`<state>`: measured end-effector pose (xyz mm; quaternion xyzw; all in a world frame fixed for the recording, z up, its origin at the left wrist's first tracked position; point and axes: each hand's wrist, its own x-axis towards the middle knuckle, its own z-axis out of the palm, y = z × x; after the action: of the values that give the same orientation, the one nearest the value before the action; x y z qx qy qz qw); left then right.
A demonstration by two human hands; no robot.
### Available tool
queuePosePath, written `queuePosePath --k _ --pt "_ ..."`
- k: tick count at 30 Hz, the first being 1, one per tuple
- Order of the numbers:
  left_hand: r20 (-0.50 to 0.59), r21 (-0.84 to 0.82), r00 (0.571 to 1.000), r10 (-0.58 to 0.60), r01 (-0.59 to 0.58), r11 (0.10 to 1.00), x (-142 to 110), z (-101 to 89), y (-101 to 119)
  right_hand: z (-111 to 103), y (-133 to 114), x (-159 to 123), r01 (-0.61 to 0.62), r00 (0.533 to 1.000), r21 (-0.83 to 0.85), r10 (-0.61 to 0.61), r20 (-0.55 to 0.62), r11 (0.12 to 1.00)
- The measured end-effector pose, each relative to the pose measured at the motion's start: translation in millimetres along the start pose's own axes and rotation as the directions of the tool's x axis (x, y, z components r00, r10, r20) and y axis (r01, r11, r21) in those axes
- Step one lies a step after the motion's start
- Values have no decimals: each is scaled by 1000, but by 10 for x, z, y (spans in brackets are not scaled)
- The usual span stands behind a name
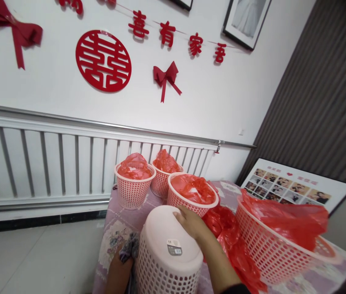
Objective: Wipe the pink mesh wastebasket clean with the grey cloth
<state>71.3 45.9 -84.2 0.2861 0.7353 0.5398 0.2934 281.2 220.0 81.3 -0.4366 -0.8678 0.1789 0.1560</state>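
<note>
A pale pink perforated plastic basket (173,237) stands upside down at the near side of the table, its solid base tilted toward me with a small grey and white label on it. My right hand (189,222) grips the far right edge of that base, fingers on top. Low on the left, my left hand (120,263) holds a bunched grey patterned cloth (129,247) against the basket's side. Its fingertips are hidden by the cloth. Loose red plastic bags (237,253) lie to the right of the basket.
Behind stand pink baskets lined with red plastic bags: one at left (132,192), one farther back (160,181), one in the middle (188,202). A larger one (261,245) is at right. A floral cloth covers the table (113,228). A radiator (69,159) and photo board (298,183) stand beyond.
</note>
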Motion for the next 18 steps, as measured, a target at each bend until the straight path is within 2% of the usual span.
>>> queuePosePath --k 2,5,7,8,10,13,16,18 --pt "12 -63 996 86 -85 994 -118 -47 269 -1 -7 -3 -10 1000 1 10 -3 1000" --pt "9 -199 966 259 -252 947 -252 -97 658 1 -10 -4 -8 1000 13 9 -12 1000" --pt "-21 -225 950 313 -309 924 -262 -85 754 3 -6 -3 5 1000 18 -4 -16 1000" --pt "-38 -215 950 311 -312 925 -237 -64 729 4 -4 -2 8 1000 19 -8 -16 1000" --pt "-47 -156 963 264 -268 951 -140 -4 547 2 -3 -2 4 1000 18 -3 -14 1000" --pt "-12 -24 991 133 -134 991 31 72 87 -7 -14 -5 -5 1000 25 5 -12 1000" --pt "-3 71 1000 10 -10 997 122 83 -334 -18 -34 -9 -17 1000 19 18 -8 1000" --pt "-13 123 998 -53 55 991 130 67 -519 -25 -48 -11 -24 1000 12 24 -2 1000"
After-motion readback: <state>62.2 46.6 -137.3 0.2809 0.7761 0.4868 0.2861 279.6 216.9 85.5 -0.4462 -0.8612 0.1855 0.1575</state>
